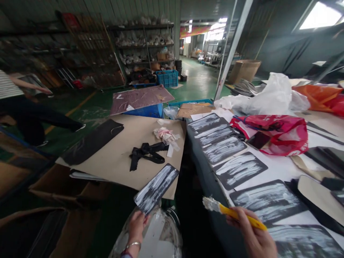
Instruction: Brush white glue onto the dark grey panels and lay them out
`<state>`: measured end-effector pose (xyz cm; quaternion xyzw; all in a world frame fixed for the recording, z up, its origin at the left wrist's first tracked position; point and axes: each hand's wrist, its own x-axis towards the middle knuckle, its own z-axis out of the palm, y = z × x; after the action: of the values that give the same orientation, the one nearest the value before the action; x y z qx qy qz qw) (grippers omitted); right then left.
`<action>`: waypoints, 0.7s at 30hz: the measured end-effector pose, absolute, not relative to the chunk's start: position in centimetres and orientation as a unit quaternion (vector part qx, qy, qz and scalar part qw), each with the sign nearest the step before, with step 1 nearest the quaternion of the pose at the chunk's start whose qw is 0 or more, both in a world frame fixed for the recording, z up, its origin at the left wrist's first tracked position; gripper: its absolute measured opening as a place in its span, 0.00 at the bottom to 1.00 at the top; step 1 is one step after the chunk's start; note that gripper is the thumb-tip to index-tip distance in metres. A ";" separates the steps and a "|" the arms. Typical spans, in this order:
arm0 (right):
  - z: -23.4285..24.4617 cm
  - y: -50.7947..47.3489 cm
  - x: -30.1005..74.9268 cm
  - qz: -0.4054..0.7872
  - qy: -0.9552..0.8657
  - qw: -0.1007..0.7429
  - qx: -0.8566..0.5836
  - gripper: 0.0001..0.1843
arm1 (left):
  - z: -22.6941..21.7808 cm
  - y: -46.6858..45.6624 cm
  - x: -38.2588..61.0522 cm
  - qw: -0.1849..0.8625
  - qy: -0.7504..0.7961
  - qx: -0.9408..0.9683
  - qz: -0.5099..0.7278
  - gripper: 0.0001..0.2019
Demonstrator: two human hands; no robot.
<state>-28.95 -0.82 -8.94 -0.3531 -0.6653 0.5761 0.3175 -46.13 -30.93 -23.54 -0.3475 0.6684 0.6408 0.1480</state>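
Note:
My left hand (pixel 137 226) grips the near end of a dark rounded panel (pixel 157 188) streaked with white paste; its far end overlaps the beige board's edge. In my right hand (pixel 254 234) is a paintbrush (pixel 236 215) with a yellow handle, its bristles caked with white and pointing left. Below the panel stands a white-smeared bucket (pixel 161 236), partly hidden by my left hand. Several similar streaked panels, among them a squarish one (pixel 240 170), lie in a row on the right-hand table, close to the brush.
A beige board (pixel 107 150) at left bears a black strap bundle (pixel 147 154), crumpled scraps (pixel 165 136) and a dark sheet (pixel 94 141). A red plastic bag (pixel 287 134) and white bag (pixel 271 96) lie on the right table. A person (pixel 29 107) is at far left. A metal post (pixel 232 50) rises behind.

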 end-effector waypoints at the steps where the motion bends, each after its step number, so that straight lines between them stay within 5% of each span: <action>1: -10.0 -1.1 -31.5 0.595 -0.665 0.294 -0.342 0.24 | -23.7 -31.5 -46.1 0.144 0.657 -0.360 0.647 0.06; 8: -17.7 -3.7 -45.0 0.671 -0.638 0.232 -0.298 0.26 | -24.8 -33.5 -45.2 0.098 0.662 -0.358 0.651 0.04; 13: -21.9 -4.2 -48.5 0.674 -0.641 0.204 -0.306 0.28 | -24.7 -33.4 -45.2 0.108 0.690 -0.328 0.636 0.13; 21: -20.6 -1.6 -48.6 0.571 -0.723 0.217 -0.322 0.27 | -24.0 -33.9 -46.7 0.100 0.698 -0.321 0.632 0.22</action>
<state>-48.62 -1.64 -20.64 -0.3225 -0.7232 0.5710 0.2167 -46.74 -33.91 -24.02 -0.3210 0.6981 0.6321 0.1001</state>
